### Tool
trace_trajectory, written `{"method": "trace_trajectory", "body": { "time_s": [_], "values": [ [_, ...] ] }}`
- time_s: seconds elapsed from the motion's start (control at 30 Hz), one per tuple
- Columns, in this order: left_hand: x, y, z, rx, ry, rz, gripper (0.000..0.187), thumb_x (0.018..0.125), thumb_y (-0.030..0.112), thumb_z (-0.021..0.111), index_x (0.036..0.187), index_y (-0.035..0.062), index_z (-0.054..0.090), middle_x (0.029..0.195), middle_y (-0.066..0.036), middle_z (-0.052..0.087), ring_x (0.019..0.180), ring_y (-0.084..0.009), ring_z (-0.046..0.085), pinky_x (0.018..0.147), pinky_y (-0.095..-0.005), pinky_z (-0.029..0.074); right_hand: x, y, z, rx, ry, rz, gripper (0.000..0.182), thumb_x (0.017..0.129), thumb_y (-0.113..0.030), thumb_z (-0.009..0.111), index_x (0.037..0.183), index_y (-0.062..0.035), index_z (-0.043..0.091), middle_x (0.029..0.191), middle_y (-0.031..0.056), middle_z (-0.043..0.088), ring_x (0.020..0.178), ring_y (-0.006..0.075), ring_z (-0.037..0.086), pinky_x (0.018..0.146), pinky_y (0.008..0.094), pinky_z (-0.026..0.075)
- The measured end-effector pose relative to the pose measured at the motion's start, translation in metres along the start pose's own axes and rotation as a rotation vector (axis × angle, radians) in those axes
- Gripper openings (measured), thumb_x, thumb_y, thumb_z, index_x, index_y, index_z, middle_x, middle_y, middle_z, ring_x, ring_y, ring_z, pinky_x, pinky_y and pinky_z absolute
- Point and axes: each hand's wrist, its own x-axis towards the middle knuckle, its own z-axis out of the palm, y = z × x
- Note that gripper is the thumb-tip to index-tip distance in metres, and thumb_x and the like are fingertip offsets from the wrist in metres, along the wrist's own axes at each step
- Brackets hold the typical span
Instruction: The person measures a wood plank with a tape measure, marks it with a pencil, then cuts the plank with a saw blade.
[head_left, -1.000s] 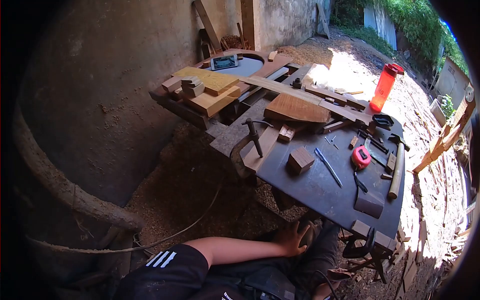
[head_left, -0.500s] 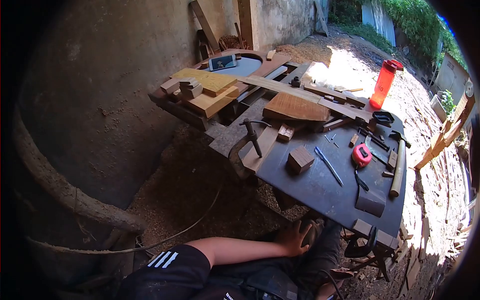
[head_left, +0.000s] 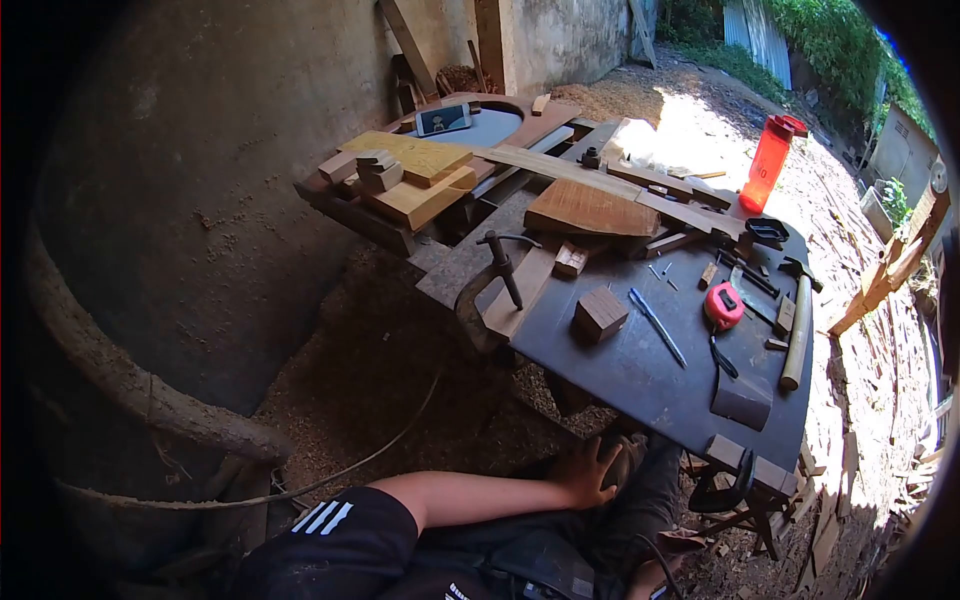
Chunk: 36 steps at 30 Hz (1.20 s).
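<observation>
My left hand (head_left: 586, 474) rests low in front of me, beneath the table's near edge, with its fingers spread. It lies against a brown rounded thing (head_left: 628, 458), perhaps a shoe, which I cannot make out for certain. At the bottom edge, a bit of skin, seemingly my right hand (head_left: 648, 580), shows beside a dark cord; its fingers are hidden. Nearest above the hands is the dark tabletop (head_left: 600, 372), bearing a wooden block (head_left: 601, 315), a blue pen (head_left: 657, 327), a red tape measure (head_left: 724, 305) and a hammer (head_left: 798, 330).
A C-clamp (head_left: 490, 290) grips a board at the table's left edge; another clamp (head_left: 722, 490) sits at the near right corner. Behind are a thick wood piece (head_left: 590, 209), yellow boards (head_left: 410, 160), a phone (head_left: 443, 120) and a red bottle (head_left: 770, 165).
The view has shifted very slightly. My left hand stays against the brown thing, and the objects on the table lie as before.
</observation>
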Motion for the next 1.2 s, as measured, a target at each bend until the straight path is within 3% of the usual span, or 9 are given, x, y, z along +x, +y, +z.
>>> {"method": "trace_trajectory", "body": {
  "time_s": [1.2],
  "values": [
    [0.000, 0.000, -0.004, -0.008, -0.006, -0.002, 0.092, 0.090, 0.056, 0.065, 0.163, 0.0160, 0.025, 0.154, -0.030, 0.031, 0.122, -0.0517, 0.056, 0.096, -0.0590, 0.052, 0.005, 0.003, 0.000, 0.040, -0.009, -0.006, 0.032, 0.111, -0.029, 0.049, 0.130, -0.0045, 0.056, 0.104, 0.0005, 0.057, 0.090, 0.0105, 0.056, 0.081, 0.0233, 0.048]
  ]
}}
